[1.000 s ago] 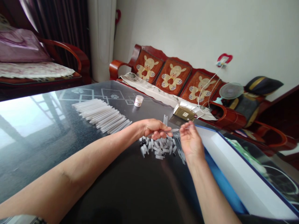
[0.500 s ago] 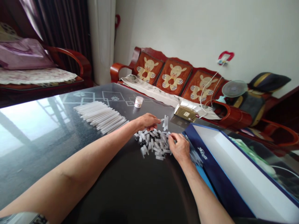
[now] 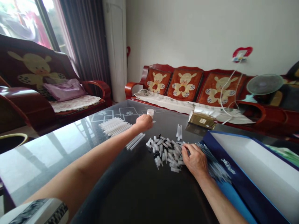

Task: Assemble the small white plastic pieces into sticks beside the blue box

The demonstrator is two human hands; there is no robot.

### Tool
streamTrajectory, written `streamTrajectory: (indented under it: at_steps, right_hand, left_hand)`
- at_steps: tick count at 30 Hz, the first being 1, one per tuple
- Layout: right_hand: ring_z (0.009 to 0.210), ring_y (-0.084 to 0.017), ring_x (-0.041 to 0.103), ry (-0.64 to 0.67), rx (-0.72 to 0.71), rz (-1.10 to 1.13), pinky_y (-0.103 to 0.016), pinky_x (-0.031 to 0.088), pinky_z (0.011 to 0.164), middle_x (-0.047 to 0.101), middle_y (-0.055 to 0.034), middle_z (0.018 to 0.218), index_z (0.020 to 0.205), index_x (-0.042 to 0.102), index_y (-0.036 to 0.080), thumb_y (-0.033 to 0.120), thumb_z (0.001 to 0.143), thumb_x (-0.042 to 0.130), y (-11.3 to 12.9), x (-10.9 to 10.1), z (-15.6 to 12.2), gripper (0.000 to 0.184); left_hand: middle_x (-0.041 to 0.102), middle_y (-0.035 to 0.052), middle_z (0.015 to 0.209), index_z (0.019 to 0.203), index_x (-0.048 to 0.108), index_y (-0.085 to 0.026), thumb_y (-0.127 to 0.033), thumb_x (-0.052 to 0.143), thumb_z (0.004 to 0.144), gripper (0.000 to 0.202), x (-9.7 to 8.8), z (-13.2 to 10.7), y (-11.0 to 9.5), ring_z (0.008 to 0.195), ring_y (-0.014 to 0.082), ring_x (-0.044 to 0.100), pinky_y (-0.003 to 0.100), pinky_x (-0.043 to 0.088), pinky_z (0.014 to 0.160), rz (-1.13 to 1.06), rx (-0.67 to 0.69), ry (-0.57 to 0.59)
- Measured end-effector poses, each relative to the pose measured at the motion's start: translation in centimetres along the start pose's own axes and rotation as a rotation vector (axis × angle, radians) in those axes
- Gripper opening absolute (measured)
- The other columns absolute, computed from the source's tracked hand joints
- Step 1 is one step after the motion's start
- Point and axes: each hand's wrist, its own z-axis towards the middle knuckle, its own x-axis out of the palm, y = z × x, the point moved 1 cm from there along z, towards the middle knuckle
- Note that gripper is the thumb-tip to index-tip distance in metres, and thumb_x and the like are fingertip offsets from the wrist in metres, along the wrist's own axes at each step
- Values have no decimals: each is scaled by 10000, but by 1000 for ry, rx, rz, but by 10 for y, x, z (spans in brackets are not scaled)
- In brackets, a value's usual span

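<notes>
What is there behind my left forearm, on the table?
A row of white tubes lies partly behind your left forearm, with some more showing on its near side. What the forearm covers between them cannot be seen.

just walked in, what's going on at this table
A person is working bare-handed at a dark table. The right hand is at the edge of a pile of small whitish and black pieces. The left hand is near a small white container, a pale tip showing by its fingers; its grip is unclear. Long white sticks lie in a row, and a blue box stands at right.
</notes>
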Motion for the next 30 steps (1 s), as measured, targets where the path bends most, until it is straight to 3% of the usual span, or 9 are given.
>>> streamTrajectory:
  at_steps: [4,7,11,14,17,20,23,26,30]
  right_hand:
    - [775,-197,593,1,-2,-6,-288,433,751,653,-68,797,833,655,173,271,857,484,0,2,0,198]
    - [775,-193,593,2,5,1,-285,430,753,652,-69,798,831,654,172,273,858,478,1,3,1,205]
    - [771,-191,590,9,25,4,-281,426,746,648,-68,795,825,655,175,269,855,476,1,2,1,204]
    - [771,-191,585,21,35,4,-281,423,747,643,-68,789,818,655,176,266,855,476,2,1,1,204]
    - [777,-190,579,33,40,6,-280,420,753,640,-71,793,821,655,177,264,855,476,4,1,1,202]
    - [767,-187,572,30,46,7,-279,416,749,636,-73,786,815,657,178,256,854,471,5,0,2,205]
    - [763,-186,569,39,57,-1,-277,410,744,635,-73,789,820,656,178,257,853,473,6,0,2,202]
    - [776,-189,568,66,69,-21,-274,405,747,632,-72,795,833,651,178,255,859,468,6,-1,2,200]
    - [772,-190,561,83,90,-46,-272,396,734,622,-73,774,822,648,179,244,859,466,7,-2,2,197]
  left_hand:
    - [686,103,987,904,707,-178,-276,578,760,216,-23,-1,56,968,230,621,288,477,826,120,-120,-4]
    - [688,94,944,861,702,-171,-276,583,765,186,-29,-8,86,928,228,629,295,482,810,159,-162,14]
    - [686,132,957,833,700,-145,-254,585,762,174,-27,-13,102,914,260,632,316,487,776,178,-207,36]
    - [678,182,956,814,705,-118,-244,604,740,177,-26,-10,98,932,309,630,352,488,762,185,-233,38]
    - [672,190,976,858,712,-110,-251,599,746,212,-26,-3,75,953,319,624,370,482,788,164,-144,14]
    - [677,143,1009,931,711,-147,-268,593,752,246,-16,9,29,977,283,619,351,476,833,124,-3,18]
    - [694,65,994,975,712,-234,-302,600,751,260,11,22,-32,997,226,618,278,470,859,71,145,57]
    - [681,40,1072,1077,673,-273,-341,584,773,324,46,32,-91,1028,195,609,237,465,870,14,229,81]
    - [638,115,1157,1167,617,-220,-469,583,772,468,89,39,-142,1074,241,590,294,478,879,-17,223,101]
